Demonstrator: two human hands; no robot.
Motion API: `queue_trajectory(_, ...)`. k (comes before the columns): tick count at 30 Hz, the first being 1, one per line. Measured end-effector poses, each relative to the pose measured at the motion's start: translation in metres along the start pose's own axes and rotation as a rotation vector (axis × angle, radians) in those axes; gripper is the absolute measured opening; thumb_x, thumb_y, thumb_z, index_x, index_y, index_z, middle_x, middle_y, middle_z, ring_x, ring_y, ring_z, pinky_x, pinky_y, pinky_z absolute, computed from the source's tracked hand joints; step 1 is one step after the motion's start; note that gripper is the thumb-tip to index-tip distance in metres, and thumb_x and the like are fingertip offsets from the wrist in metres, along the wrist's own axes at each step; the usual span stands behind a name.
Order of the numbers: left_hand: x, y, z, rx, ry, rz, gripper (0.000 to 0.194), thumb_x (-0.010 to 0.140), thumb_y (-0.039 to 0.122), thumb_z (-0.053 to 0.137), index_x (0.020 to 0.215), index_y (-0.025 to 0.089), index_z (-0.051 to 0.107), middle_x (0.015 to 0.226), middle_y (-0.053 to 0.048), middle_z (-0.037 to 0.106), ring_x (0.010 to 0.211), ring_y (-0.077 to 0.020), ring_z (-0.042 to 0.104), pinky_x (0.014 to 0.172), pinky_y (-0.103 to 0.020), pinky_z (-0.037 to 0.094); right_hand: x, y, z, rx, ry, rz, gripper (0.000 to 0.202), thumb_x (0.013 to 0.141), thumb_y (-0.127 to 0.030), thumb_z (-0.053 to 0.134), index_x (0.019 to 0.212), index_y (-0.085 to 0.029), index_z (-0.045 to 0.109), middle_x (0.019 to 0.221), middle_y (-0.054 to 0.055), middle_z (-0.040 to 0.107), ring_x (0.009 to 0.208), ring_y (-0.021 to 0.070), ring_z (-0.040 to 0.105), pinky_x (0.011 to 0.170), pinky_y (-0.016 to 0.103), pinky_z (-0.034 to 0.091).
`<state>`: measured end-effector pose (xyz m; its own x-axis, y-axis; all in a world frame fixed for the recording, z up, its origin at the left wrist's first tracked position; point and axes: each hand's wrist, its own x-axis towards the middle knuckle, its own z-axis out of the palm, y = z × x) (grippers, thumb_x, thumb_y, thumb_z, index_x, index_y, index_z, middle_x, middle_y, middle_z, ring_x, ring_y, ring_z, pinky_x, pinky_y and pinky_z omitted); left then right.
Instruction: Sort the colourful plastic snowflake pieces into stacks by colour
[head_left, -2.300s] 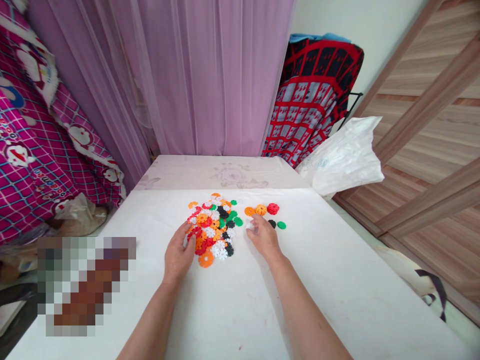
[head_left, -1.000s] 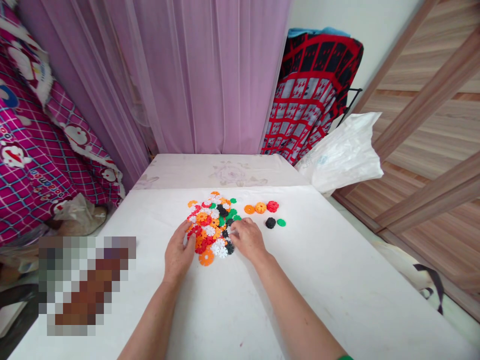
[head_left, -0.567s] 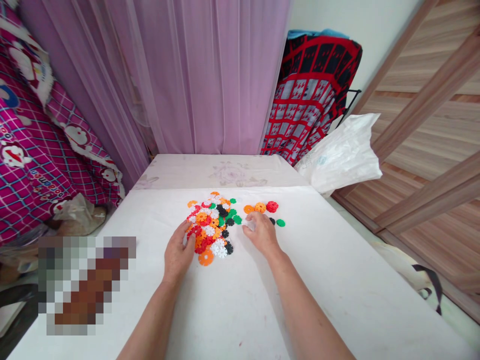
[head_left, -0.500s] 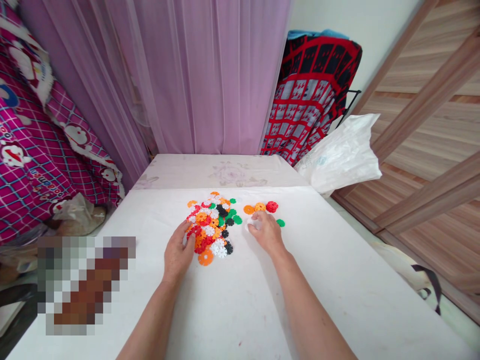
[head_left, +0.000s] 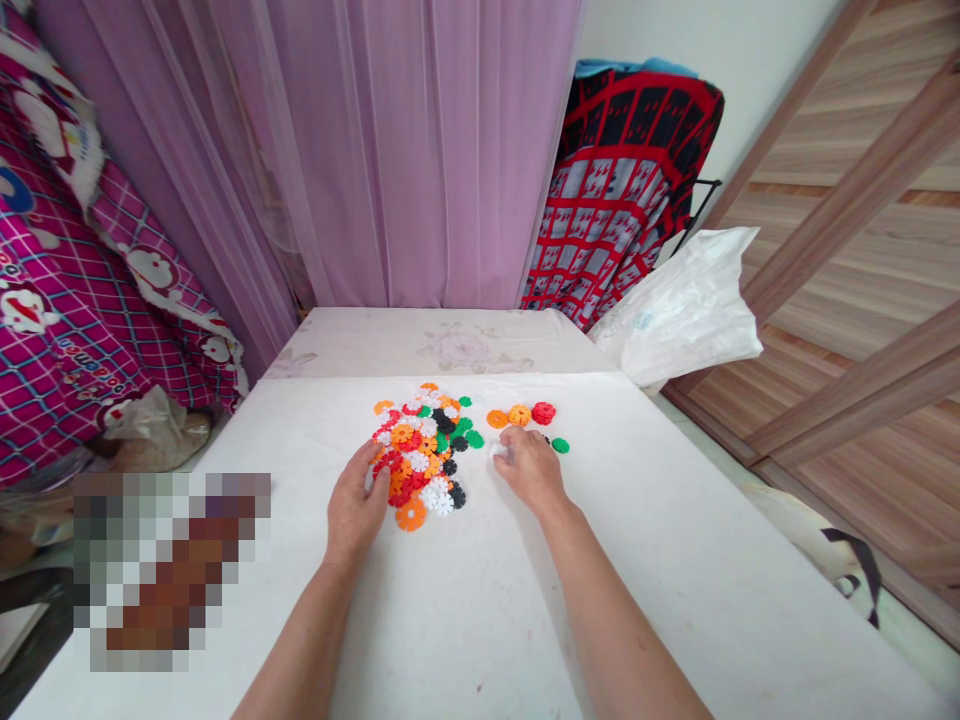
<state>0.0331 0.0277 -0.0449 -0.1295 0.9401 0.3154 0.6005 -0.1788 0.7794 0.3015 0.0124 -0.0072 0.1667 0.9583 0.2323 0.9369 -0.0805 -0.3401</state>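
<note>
A heap of notched plastic snowflake discs (head_left: 420, 436) in orange, red, white, green and black lies on the white-covered table. My left hand (head_left: 358, 500) rests against the heap's near left side, thumb and fingers apart. To the right of the heap, my right hand (head_left: 531, 466) is low over the cloth, its thumb and fingers closed on a white snowflake disc (head_left: 498, 452). Just beyond it sit orange discs (head_left: 519, 414) and a small stack of red discs (head_left: 544, 412). A green disc (head_left: 560, 446) lies at its right, with a black one partly hidden behind the hand.
The table's white cloth (head_left: 450, 620) meets a floral cover (head_left: 465, 345) at the far end. A white plastic bag (head_left: 686, 305) stands by the right edge. Purple curtains (head_left: 435, 150) hang behind, and a blurred patch (head_left: 180, 570) covers the left side.
My right hand has shifted slightly, and a bit of a black disc now shows beyond it. My left hand stays at the heap.
</note>
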Motion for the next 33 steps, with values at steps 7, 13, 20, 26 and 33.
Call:
queue_trajectory(7, 0.000, 0.002, -0.001, 0.010, -0.003, -0.006, 0.041, 0.085, 0.036, 0.049, 0.121, 0.023, 0.062, 0.135, -0.006, 0.060, 0.125, -0.0220, 0.055, 0.109, -0.039, 0.042, -0.002, -0.005, -0.011, -0.078, -0.076, 0.051, 0.026, 0.081, -0.025, 0.060, 0.107, -0.021, 0.060, 0.104, 0.006, 0.068, 0.102, 0.0208, 0.057, 0.080, 0.028, 0.039)
queue_trajectory(13, 0.000, 0.001, -0.001, 0.023, 0.009, 0.011, 0.040, 0.084, 0.035, 0.049, 0.120, 0.023, 0.062, 0.133, -0.005, 0.062, 0.124, -0.0217, 0.056, 0.107, -0.039, 0.044, -0.006, -0.014, -0.025, -0.212, -0.246, 0.199, 0.020, 0.085, -0.022, 0.052, 0.104, -0.020, 0.058, 0.098, 0.009, 0.070, 0.088, 0.0199, 0.065, 0.067, 0.027, 0.038)
queue_trajectory(20, 0.000, -0.001, 0.000, 0.013, 0.018, 0.036, 0.039, 0.084, 0.033, 0.050, 0.119, 0.023, 0.063, 0.132, -0.005, 0.063, 0.122, -0.0211, 0.057, 0.108, -0.039, 0.043, -0.006, -0.018, -0.021, -0.239, -0.280, 0.198, 0.020, 0.086, -0.020, 0.048, 0.104, -0.020, 0.057, 0.094, 0.009, 0.071, 0.090, 0.0208, 0.067, 0.066, 0.027, 0.039)
queue_trajectory(26, 0.000, -0.003, 0.002, 0.005, 0.023, 0.032, 0.039, 0.084, 0.034, 0.051, 0.120, 0.024, 0.062, 0.133, -0.005, 0.062, 0.123, -0.0211, 0.057, 0.108, -0.039, 0.043, -0.006, -0.020, -0.027, -0.218, -0.267, 0.199, 0.021, 0.086, -0.018, 0.047, 0.104, -0.020, 0.058, 0.097, 0.009, 0.071, 0.090, 0.0212, 0.067, 0.067, 0.028, 0.040)
queue_trajectory(33, 0.001, -0.003, 0.001, 0.015, 0.016, 0.044, 0.038, 0.085, 0.033, 0.050, 0.120, 0.024, 0.062, 0.132, -0.005, 0.062, 0.123, -0.0204, 0.057, 0.107, -0.038, 0.044, -0.024, -0.043, -0.015, 0.158, -0.191, -0.126, 0.022, 0.080, -0.026, 0.063, 0.102, -0.023, 0.062, 0.108, 0.003, 0.066, 0.099, 0.0168, 0.061, 0.084, 0.028, 0.043)
